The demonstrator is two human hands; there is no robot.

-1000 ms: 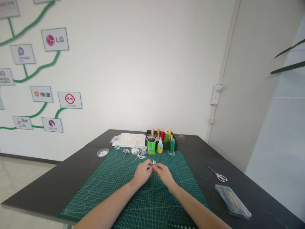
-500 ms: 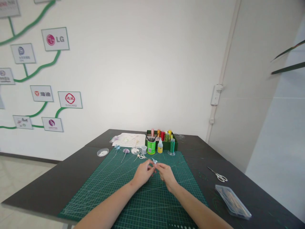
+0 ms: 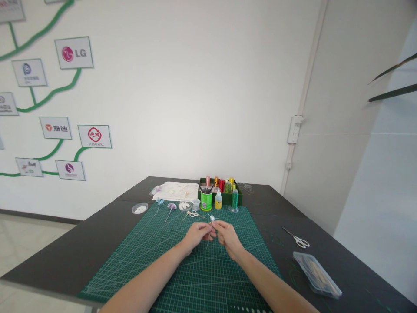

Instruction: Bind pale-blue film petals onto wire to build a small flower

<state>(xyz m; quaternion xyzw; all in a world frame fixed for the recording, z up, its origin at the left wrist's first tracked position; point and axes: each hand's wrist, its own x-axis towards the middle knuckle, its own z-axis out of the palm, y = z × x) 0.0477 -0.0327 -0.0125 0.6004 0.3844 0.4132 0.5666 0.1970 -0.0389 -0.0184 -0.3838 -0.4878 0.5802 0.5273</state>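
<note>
Over the middle of the green cutting mat (image 3: 156, 265), my two hands meet around a small pale-blue flower (image 3: 212, 218). The fingers of my left hand (image 3: 197, 234) pinch together just below the bloom. My right hand (image 3: 227, 236) pinches at the same spot, thumb and forefinger closed on it. A thin stem hangs down between the hands; the exact grip points are too small to make out. Just beyond them lie white-handled scissors (image 3: 194, 214). A purple flower (image 3: 172, 206) and a blue flower (image 3: 159, 201) on wire stems rest on the mat farther left.
At the mat's far edge stand a green can (image 3: 206, 201) with brushes, a glue bottle (image 3: 218, 201) and a green thread spool (image 3: 235, 200). Behind sits a box (image 3: 239, 198) of spools. To the right lie scissors (image 3: 298, 240) and a clear plastic case (image 3: 316, 274). Left is a round dish (image 3: 140, 208).
The blue flower has turned upright between my fingers and its stem now shows below the hands. My left hand has shifted slightly; the view has moved a little.
</note>
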